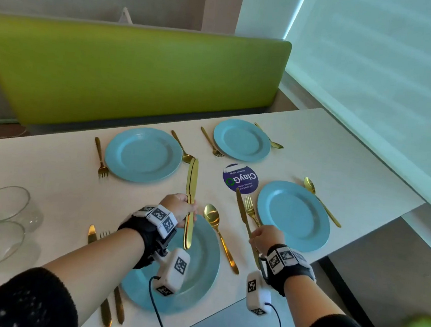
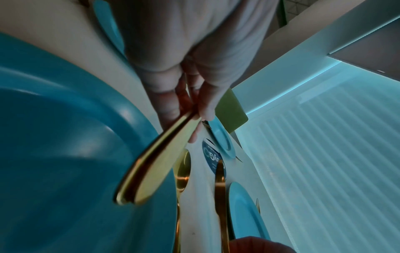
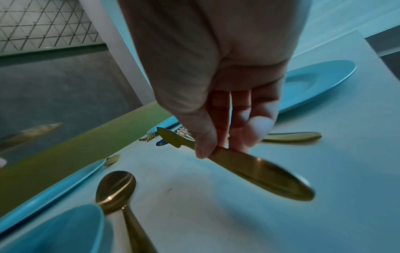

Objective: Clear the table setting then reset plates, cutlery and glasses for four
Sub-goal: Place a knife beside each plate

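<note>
Head view: nearest, on the pale worktop, lies a round blue plate with a gold knife and fork on its left and a gold spoon on its right. Above that near plate the left hand has its grip pinched on two gold table knives held together, blades pointing far; the left wrist view shows thumb and fingers closed on the pair. To the right, the right hand has its grip clamped on a single gold knife, lifted off the worktop above a gold fork lying left of the right blue plate. Clear drinking glasses stand at the near left. Farther off sit a round purple sticker and two more blue plates, each flanked by a fork and spoon. A green padded bench back lies beyond.
</note>
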`<state>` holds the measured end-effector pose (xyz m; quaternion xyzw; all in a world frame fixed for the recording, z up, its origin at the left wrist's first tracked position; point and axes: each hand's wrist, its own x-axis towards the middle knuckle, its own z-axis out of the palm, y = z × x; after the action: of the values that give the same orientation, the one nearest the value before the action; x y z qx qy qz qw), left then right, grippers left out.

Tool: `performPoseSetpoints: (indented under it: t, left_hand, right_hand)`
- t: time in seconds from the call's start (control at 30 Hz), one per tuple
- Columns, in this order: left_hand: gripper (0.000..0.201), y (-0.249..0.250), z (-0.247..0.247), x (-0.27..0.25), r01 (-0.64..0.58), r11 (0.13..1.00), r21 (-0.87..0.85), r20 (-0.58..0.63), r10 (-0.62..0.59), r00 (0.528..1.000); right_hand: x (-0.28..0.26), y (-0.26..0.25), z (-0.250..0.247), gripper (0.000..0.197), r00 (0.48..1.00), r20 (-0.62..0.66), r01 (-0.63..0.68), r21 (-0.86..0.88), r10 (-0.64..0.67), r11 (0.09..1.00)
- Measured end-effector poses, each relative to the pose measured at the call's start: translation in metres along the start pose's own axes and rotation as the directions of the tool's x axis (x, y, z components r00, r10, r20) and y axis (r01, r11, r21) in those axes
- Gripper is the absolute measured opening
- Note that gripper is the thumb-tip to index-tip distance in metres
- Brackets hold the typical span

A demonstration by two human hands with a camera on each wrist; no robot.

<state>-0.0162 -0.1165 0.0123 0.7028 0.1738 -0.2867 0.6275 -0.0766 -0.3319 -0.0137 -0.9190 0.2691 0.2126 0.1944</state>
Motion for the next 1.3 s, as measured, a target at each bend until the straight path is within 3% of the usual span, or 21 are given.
performPoseSetpoints:
  t: [0.1,0.27,0.63,1.3]
  left_hand:
    - [0.02,0.003,0.011,0.005,0.015,1.0,0.003,0.005,-0.015,1.0]
    - [0.013,0.008,0.026,0.01,0.027,1.0,0.014,0.004,-0.027,1.0]
    - [0.015,0.014,0.039,0.016,0.05,0.999,0.011,-0.006,-0.05,0.999]
    - [0.017,0.012,0.042,0.012,0.054,0.998,-0.012,-0.03,-0.055,0.998]
  right_hand:
    - [0.009,0.004,0.003,0.025,1.0,-0.005,0.013,-0.04,-0.013,0.999]
    - [0.022,0.008,0.01,0.02,0.999,-0.044,-0.028,0.036,0.03,0.999]
    - [0.036,0.013,0.014,0.025,0.991,-0.133,-0.03,-0.016,0.028,0.999]
    - [0.038,0.018,0.019,0.026,0.988,-0.152,-0.017,-0.07,0.006,0.997]
